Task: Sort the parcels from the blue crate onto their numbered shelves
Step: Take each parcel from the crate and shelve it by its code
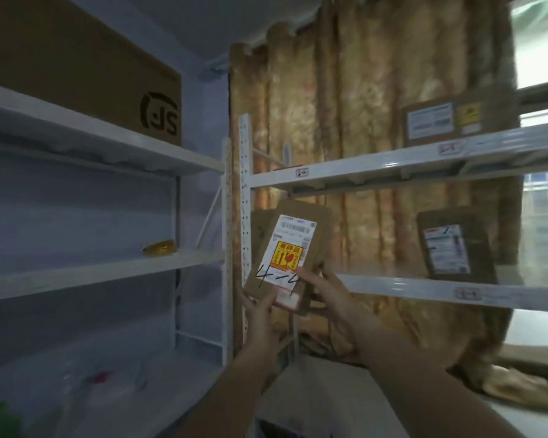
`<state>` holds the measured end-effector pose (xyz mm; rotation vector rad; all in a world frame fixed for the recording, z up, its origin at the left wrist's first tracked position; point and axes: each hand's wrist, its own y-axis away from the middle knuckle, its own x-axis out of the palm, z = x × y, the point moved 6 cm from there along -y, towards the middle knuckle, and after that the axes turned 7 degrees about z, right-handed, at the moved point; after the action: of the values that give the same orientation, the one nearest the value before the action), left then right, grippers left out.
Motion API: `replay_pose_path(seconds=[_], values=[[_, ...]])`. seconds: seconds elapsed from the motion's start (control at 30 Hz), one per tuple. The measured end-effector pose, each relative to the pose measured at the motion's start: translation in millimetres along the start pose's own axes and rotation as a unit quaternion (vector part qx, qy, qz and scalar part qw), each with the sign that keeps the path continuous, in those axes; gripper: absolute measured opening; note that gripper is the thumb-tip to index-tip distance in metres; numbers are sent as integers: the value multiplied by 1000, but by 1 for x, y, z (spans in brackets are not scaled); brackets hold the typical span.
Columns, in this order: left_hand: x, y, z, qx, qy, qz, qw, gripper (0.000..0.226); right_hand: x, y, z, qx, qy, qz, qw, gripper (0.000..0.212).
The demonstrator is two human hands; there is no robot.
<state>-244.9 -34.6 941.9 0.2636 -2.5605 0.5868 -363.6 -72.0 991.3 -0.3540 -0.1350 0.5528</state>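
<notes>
I hold a small brown cardboard parcel (290, 248) upright in front of me with both hands. It carries a white shipping label, a yellow and red sticker, and "4-4" handwritten in black. My left hand (260, 314) grips its lower left corner. My right hand (326, 295) grips its lower right edge, thumb on the label. The parcel is level with the left end of the right rack's middle shelf (418, 290). The blue crate is out of view.
Another labelled parcel (454, 246) stands on the middle shelf, and a third (456, 120) on the shelf above (361, 167). Small number tags mark the shelf edges. The left rack (102, 268) holds a big brown box (86, 71) and a yellow object (159, 248). A curtain hangs behind.
</notes>
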Motion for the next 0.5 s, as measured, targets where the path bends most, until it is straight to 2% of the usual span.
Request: replay_pose_path(seconds=[0.07, 0.2, 0.23, 0.3, 0.33, 0.43, 0.5], values=[[16, -2, -11, 26, -69, 51, 996, 45, -34, 5, 21, -11, 43, -9, 999, 47], [63, -10, -11, 33, -236, 135, 962, 26, -83, 24, 49, -36, 148, -51, 987, 44], [76, -13, -6, 33, -251, 134, 958, 27, -92, 30, 54, -36, 210, -71, 974, 45], [104, -14, 3, 44, -260, 131, 955, 29, -110, 41, 64, -25, 358, -115, 926, 52], [117, -16, 6, 52, -261, 127, 956, 30, -119, 45, 66, -20, 379, -130, 916, 52], [154, -17, 12, 81, -247, 115, 959, 30, -140, 58, 76, -34, 332, -123, 935, 41], [180, -16, 15, 105, -237, 133, 956, 36, -153, 66, 80, -27, 321, -119, 939, 42]])
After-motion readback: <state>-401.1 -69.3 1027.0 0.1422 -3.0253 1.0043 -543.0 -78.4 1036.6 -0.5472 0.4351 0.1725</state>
